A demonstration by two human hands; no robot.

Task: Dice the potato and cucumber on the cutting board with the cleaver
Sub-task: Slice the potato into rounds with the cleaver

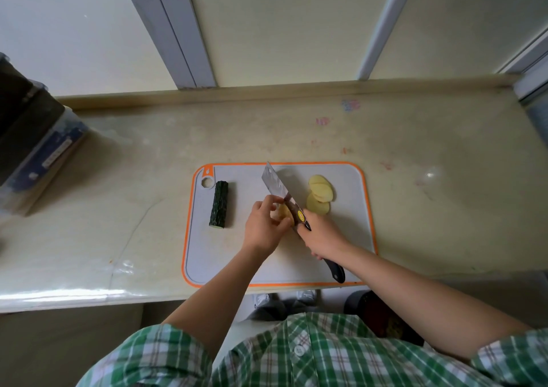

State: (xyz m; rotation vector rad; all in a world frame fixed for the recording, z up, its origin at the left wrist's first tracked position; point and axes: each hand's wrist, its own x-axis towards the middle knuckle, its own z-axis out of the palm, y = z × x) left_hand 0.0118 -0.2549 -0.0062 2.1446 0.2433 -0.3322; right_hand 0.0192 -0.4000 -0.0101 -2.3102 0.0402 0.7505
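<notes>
From the head camera, the right hand point(321, 235) is gripping the cleaver point(284, 198) by its handle, blade against the potato point(285, 213) that the left hand point(264, 226) is clutching mid-board. Cut potato slices point(319, 194) are lying just right of the blade — the cucumber point(220, 204) is sitting untouched at the left of the cutting board point(350, 208).

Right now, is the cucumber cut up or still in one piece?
One piece. The cucumber lies uncut at the cutting board's left side, untouched; the cleaver is over at the potato.
</notes>
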